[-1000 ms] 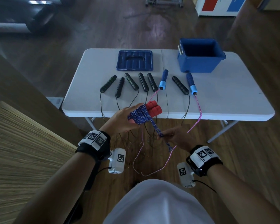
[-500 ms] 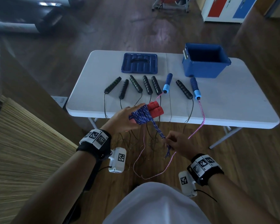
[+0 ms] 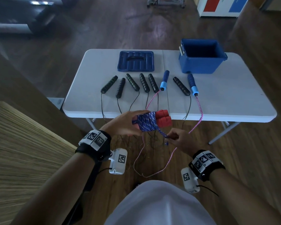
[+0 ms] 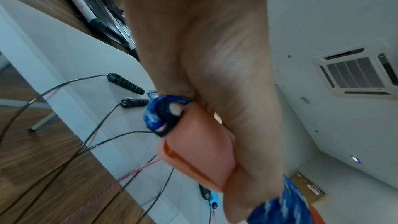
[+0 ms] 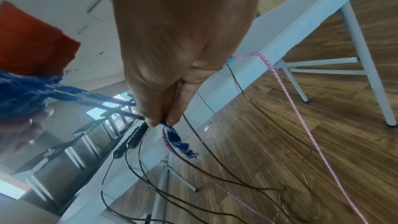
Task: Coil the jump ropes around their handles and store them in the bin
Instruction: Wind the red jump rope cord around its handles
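Observation:
My left hand [image 3: 126, 123] grips a pair of red handles [image 3: 163, 118] with blue patterned rope [image 3: 147, 121] coiled around them, held in front of the table's near edge. My right hand [image 3: 177, 138] pinches the short free end of that blue rope [image 5: 172, 135] just below the bundle. In the left wrist view the red handle [image 4: 198, 144] and a blue loop [image 4: 160, 117] sit inside my curled fingers. The open blue bin [image 3: 201, 57] stands at the table's back right.
On the white table [image 3: 225, 101] lie several black-handled ropes [image 3: 144, 82] and a blue-handled pair [image 3: 192, 85] with a pink rope [image 3: 199, 114]; their cords hang over the front edge to the wooden floor. The blue bin lid [image 3: 135, 60] lies at the back centre.
My right hand has come up and closer to the bundle, so the free blue rope between my hands is shorter. My left hand has kept its grip on the handles.

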